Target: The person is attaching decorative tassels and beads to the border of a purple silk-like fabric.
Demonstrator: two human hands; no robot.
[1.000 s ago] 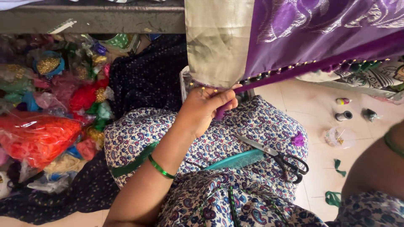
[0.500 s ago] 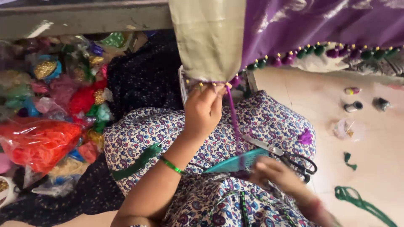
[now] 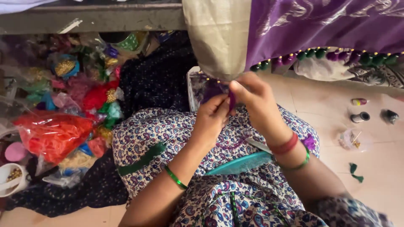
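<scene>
A purple thread hangs from the lower edge of the beige cloth, and both hands meet on it just under that edge. The left hand comes up from below with its fingers pinched together on the thread. The right hand sits just beside it, touching it, its fingers closed on the same thread right at the cloth's hem.

To the right of the beige cloth the purple fabric hangs in one piece with it, its lower border lined with a row of purple and green tassels. Below the cloth lies the person's lap, covered in a patterned dress, with a teal comb resting on it under the right wrist; a metal blade shows just above the comb.

Left of the cloth, well apart, sits a heap of plastic bags with coloured materials, an orange-red bag at its front. Right of the cloth, on the floor, lie a few thread spools and green scraps.
</scene>
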